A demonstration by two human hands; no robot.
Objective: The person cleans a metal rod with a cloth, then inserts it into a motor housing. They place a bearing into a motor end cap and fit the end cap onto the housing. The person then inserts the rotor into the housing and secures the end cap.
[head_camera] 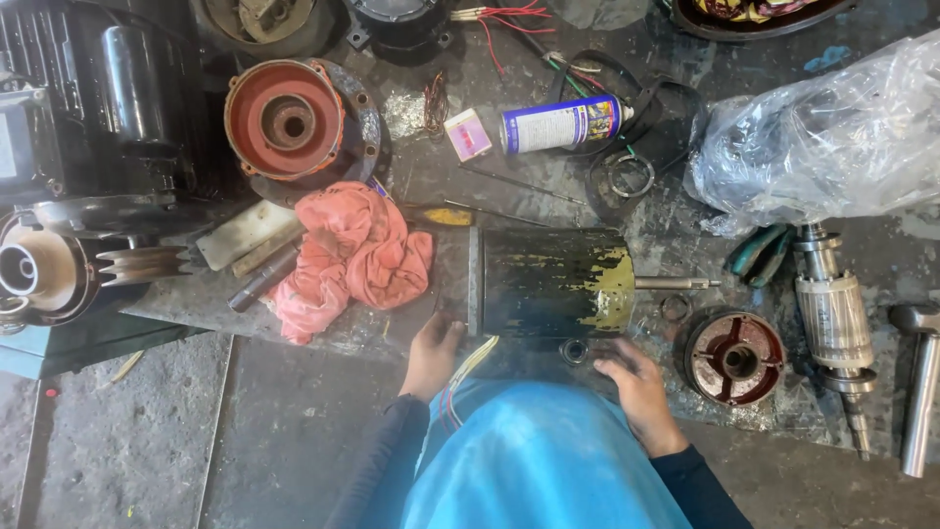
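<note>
The left hand (431,355) is resting palm down at the near left end of the dark cylindrical motor housing (553,282), fingers bent against its rim. The right hand (634,377) is lying flat, fingers loosely spread, near a small bearing ring (574,350), holding nothing. The housing is lying sideways mid-floor, crowded by a pink rag (352,257) left and a red end cover (734,358) right.

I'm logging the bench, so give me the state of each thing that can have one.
Motor housing: lying on its side, shaft out to one side.
Left hand: touching the housing's end.
Right hand: resting beside a small ring.
Spray can: lying down.
Red end cover: detached.
Rotor: removed, lying bare.
</note>
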